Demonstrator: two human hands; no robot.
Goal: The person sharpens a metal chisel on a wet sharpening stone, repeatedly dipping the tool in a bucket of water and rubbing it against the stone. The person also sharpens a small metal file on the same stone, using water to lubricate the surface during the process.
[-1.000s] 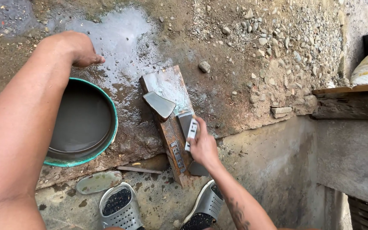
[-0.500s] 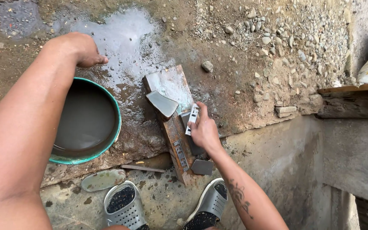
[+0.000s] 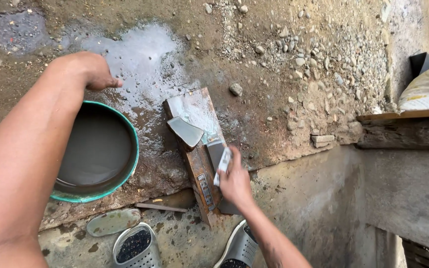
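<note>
Head view, left to right: the left hand (image 3: 88, 69) reaches past the green-rimmed bucket (image 3: 98, 151) of grey water, loosely curled, gripping nothing visible. On the wet wooden board (image 3: 197, 149) lies a grey sharpening stone (image 3: 185, 131). The right hand (image 3: 234, 181) pinches a small pale blade (image 3: 223, 164) against a second stone. Sharpening seems underway; another stroke calls for a steady, flat angle.

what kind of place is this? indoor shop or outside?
Outdoors, most likely a rough yard or building site. The ground is bare dirt with loose gravel and a wet patch, edged by a raw concrete ledge. A green-rimmed bucket of murky water sits beside a wet wooden board.
</note>
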